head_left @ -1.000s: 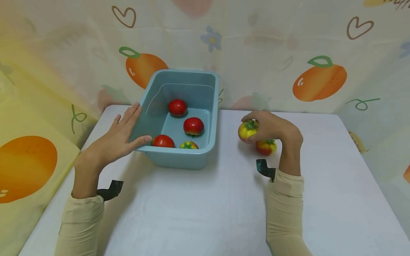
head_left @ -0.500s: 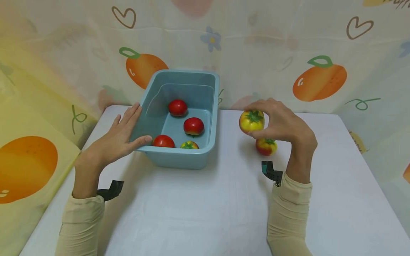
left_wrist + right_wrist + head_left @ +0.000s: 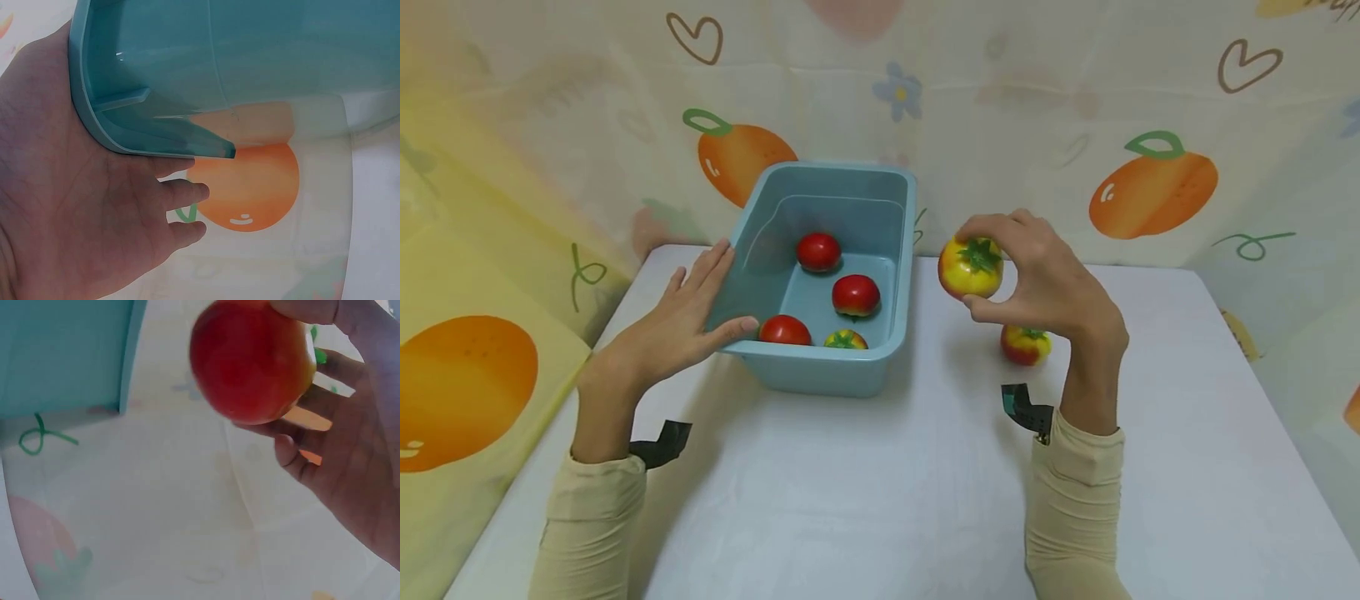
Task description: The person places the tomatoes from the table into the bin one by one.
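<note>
Between thumb and fingers, my right hand [image 3: 1037, 271] pinches a red-and-yellow tomato [image 3: 973, 271] with a green calyx, held above the table to the right of the bin. In the right wrist view the red underside of that tomato [image 3: 247, 362] shows. My left hand [image 3: 662, 337] rests with straight, spread fingers against the left rim of the blue-green bin [image 3: 816, 371]; in the left wrist view the palm [image 3: 94, 187] lies against the bin's rim. Inside the bin sit red tomatoes [image 3: 855, 295] and one with its yellow-green top [image 3: 846, 339] showing, partly hidden by the front wall.
Another red-and-yellow tomato [image 3: 1025, 344] stands on the white table [image 3: 880, 500] below my right hand. A fruit-printed cloth [image 3: 1000, 108] hangs behind the table, close to the bin's back. A yellowish cloth [image 3: 467, 250] is at the left.
My right hand has lifted the tomato off the table, away from the one beside it, and brought it slightly left toward the bin. The left hand has stayed on the rim.
</note>
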### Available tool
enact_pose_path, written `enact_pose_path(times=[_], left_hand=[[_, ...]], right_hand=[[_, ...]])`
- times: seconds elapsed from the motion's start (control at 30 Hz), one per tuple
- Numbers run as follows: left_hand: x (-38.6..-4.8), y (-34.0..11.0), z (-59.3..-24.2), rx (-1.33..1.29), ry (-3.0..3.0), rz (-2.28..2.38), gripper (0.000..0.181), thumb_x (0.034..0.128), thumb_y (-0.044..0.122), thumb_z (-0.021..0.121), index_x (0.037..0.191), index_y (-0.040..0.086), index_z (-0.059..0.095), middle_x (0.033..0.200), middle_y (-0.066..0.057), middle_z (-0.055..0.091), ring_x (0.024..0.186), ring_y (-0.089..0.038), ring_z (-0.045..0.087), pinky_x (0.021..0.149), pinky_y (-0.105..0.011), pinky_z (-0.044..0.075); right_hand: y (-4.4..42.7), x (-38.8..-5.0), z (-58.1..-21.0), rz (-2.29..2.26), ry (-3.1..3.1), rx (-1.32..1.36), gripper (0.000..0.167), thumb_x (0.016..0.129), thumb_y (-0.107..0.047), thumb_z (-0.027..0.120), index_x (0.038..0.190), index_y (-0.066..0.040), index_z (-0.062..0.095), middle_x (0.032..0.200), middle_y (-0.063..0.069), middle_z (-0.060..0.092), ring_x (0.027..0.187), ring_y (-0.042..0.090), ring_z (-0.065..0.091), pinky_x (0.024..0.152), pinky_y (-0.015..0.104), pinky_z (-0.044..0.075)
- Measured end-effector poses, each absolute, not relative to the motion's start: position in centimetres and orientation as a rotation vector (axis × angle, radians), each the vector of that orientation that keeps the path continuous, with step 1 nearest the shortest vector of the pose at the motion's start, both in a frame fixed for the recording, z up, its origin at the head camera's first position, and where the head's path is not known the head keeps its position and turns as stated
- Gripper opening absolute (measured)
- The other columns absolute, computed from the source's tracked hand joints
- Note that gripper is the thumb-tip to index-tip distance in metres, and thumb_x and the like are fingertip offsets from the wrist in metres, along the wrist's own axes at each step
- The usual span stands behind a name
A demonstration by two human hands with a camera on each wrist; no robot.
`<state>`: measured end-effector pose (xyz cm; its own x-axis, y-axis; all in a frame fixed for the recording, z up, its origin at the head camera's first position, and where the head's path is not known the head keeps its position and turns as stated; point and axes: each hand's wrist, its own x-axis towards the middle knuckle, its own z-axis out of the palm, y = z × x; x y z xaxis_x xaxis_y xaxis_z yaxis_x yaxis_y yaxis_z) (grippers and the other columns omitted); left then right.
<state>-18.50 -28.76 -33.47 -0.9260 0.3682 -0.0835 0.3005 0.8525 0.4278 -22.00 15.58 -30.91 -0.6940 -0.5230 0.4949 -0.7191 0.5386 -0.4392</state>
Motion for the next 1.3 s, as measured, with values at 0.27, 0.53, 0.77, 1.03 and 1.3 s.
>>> enact_pose_path(times=[0.27,0.53,0.77,1.03,1.3], left_hand=[[-18.5,-28.7,-33.4,0.535,2.865,0.625,0.097,0.1042,0.053,0.053,0.168,0.016,-0.009,0.178,-0.001,-0.012,0.166,-0.033,-0.008,0.134,-0.056,-0.011],[-18.6,-28.6,-33.5,0.538,2.879,0.622,0.097,0.1037,0.053,0.054,0.169,0.015,-0.007,0.178,-0.001,-0.01,0.167,-0.032,-0.006,0.135,-0.057,-0.009],[-18.5,-28.7,-33.5,0.541,2.87,0.617,0.097,0.1041,0.054,0.053,0.169,0.016,-0.008,0.178,-0.002,-0.011,0.166,-0.034,-0.008,0.134,-0.056,-0.011],[-18.7,-28.8,-33.2,0.534,2.878,0.624,0.097,0.1037,0.054,0.054,0.169,0.016,-0.007,0.178,-0.002,-0.01,0.166,-0.034,-0.006,0.134,-0.057,-0.01],[-18.7,-28.8,-33.4,0.532,2.871,0.623,0.097,0.1039,0.054,0.053,0.169,0.015,-0.008,0.178,-0.002,-0.011,0.166,-0.033,-0.008,0.134,-0.057,-0.011]], right_hand=[[10.9,-22.6,-31.1,0.892,-2.192,1.188,0.065,0.084,-0.015,0.088,0.139,0.003,0.059,0.149,0.018,0.058,0.139,0.032,0.055,0.116,0.042,0.051],[6.1,-22.6,-32.4,0.847,-2.308,1.231,0.065,0.092,-0.022,0.081,0.148,-0.002,0.055,0.164,0.017,0.042,0.149,0.031,0.049,0.115,0.037,0.052],[7.2,-22.1,-31.8,0.75,-2.385,1.142,0.053,0.098,-0.019,0.075,0.145,-0.003,0.059,0.161,0.017,0.047,0.142,0.033,0.057,0.112,0.041,0.056],[10.1,-22.2,-30.8,0.691,-2.433,1.037,0.048,0.098,-0.015,0.075,0.142,-0.002,0.062,0.149,0.018,0.059,0.139,0.035,0.057,0.118,0.052,0.048],[11.2,-22.2,-30.4,0.67,-2.499,1.074,0.044,0.098,-0.015,0.074,0.14,-0.003,0.064,0.144,0.016,0.064,0.135,0.034,0.06,0.113,0.054,0.049]])
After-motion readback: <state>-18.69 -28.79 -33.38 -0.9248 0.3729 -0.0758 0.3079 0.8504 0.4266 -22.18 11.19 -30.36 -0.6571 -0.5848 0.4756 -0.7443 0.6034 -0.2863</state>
